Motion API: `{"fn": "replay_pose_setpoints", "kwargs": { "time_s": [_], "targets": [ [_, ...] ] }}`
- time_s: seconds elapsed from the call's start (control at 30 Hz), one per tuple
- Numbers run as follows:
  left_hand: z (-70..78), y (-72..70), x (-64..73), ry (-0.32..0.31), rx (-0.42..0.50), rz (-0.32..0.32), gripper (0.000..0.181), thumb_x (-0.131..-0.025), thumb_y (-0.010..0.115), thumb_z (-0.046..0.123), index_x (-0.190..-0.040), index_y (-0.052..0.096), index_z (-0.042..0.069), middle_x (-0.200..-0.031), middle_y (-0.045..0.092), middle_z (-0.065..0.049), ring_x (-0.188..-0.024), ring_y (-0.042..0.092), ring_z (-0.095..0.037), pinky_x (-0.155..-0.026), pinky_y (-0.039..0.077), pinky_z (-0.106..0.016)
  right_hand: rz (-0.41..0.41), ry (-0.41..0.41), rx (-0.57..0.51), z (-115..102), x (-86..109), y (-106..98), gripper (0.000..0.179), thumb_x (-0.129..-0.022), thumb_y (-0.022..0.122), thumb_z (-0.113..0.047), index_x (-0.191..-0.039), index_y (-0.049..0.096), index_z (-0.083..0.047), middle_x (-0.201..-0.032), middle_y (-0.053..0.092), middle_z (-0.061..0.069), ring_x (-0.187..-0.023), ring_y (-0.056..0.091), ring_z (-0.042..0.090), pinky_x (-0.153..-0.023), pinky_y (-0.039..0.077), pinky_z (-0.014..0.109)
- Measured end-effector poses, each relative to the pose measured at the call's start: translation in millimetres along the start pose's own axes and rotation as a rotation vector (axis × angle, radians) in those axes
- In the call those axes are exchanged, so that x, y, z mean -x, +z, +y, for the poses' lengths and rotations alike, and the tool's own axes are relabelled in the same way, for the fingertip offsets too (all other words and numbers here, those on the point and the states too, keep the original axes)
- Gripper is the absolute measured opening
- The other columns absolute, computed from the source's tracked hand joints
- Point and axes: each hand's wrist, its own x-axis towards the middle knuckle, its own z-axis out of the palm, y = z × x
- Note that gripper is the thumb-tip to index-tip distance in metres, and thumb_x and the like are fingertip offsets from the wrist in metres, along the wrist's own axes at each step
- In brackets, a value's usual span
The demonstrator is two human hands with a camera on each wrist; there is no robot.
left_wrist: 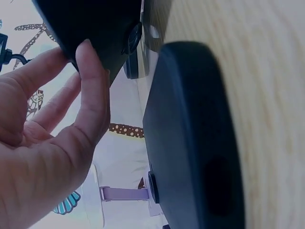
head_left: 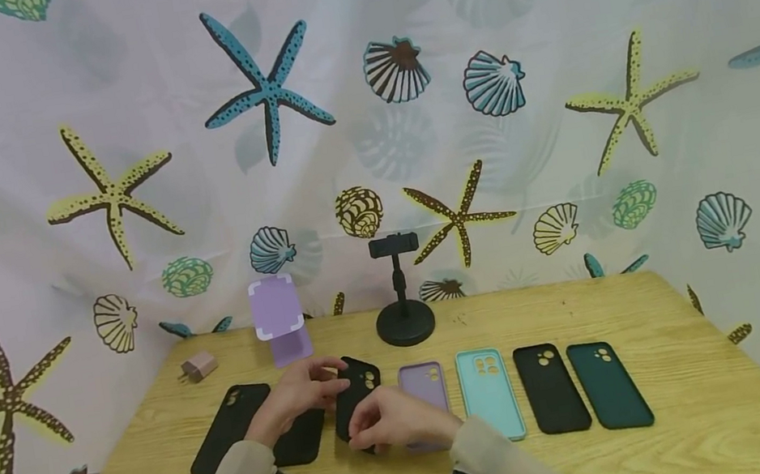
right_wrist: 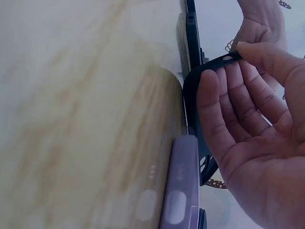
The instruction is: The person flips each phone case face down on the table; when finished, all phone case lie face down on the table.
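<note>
Between both hands a black phone case [head_left: 353, 392] is tilted up off the table, its camera cutouts at the far right corner. My left hand [head_left: 298, 397] pinches its left edge between thumb and fingers, as the left wrist view shows on the dark case [left_wrist: 95, 28]. At the near end, my right hand [head_left: 401, 417] pinches the rim with thumb and fingertips. A purple phone case [head_left: 421, 382] lies just right of it, partly behind the right hand. Under and beside the left wrist lie two more black cases, one [head_left: 228, 432] farther left and one [head_left: 301, 439] nearer.
Rightward lie a turquoise case [head_left: 490, 401], a black case [head_left: 554, 395] and a dark teal case [head_left: 611, 389]. Behind stand a purple phone stand [head_left: 276, 310] and a black round-based phone holder [head_left: 405, 319]. A pinkish charger plug [head_left: 201, 365] sits at back left. A patterned curtain surrounds the wooden table [head_left: 697, 386].
</note>
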Motion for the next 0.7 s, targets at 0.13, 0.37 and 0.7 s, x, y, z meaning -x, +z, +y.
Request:
{"fn": "replay_pose_setpoints", "kwargs": {
  "time_s": [0.13,0.37,0.7],
  "targets": [
    [0.6,1.0,0.3,0.062,-0.016,0.003,0.041,-0.091,0.071,0.018,-0.128,0.061,0.003,-0.118,0.064,-0.018,-0.086,0.065,-0.020,-0.074,0.058,-0.039,0.019,0.015,-0.059,-1.4,0.8,0.8,0.007,-0.089,0.071,-0.015,-0.088,0.074,-0.009,-0.078,0.071,-0.001,-0.066,0.069,0.021,-0.061,0.057,0.031],
    [1.1,3.1,1.4,0.101,-0.015,0.008,0.042,-0.091,0.071,0.019,-0.128,0.061,0.002,-0.132,0.058,-0.018,-0.102,0.064,-0.024,-0.081,0.058,-0.039,0.047,0.039,-0.087,-1.6,2.3,2.5,0.025,-0.091,0.070,-0.030,-0.088,0.074,-0.005,-0.079,0.072,0.005,-0.066,0.070,0.022,-0.064,0.058,0.033],
    [5.5,6.8,1.0,0.081,0.007,0.035,0.046,-0.090,0.072,0.026,-0.130,0.062,0.007,-0.135,0.058,-0.016,-0.107,0.062,-0.025,-0.084,0.056,-0.042,0.083,0.050,-0.151,3.1,2.1,1.8,0.029,-0.092,0.068,-0.035,-0.081,0.070,-0.008,-0.075,0.070,0.006,-0.067,0.070,0.030,-0.065,0.057,0.036]
  ]
}}
